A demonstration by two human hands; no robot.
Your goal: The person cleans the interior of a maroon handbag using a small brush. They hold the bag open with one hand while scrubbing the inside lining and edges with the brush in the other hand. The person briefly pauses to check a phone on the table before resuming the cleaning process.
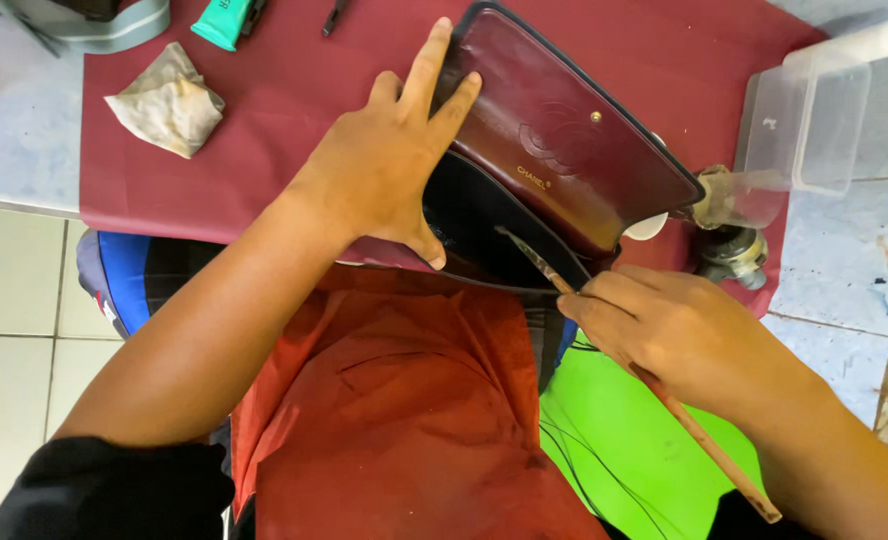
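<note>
Handbag [554,150], dark with a burgundy leather lining, lies opened at the near edge of the counter [24,150], on a maroon cloth [264,120], its flap folded back toward the far right. My left hand [384,165] presses flat on the flap's left edge, fingers spread wide, thumb at the rim of the dark interior. My right hand [674,330] pinches a thin brush [654,385], fingers closed on its wooden handle; the bristle tip reaches into the bag's opening. Open room remains on the cloth left of the bag. The bag's near side is hidden below my hands and a red apron [394,420]. A crumpled rag [169,100] lies far left; a clear plastic container [804,120] and a small jar [729,250] crowd the right edge.
</note>
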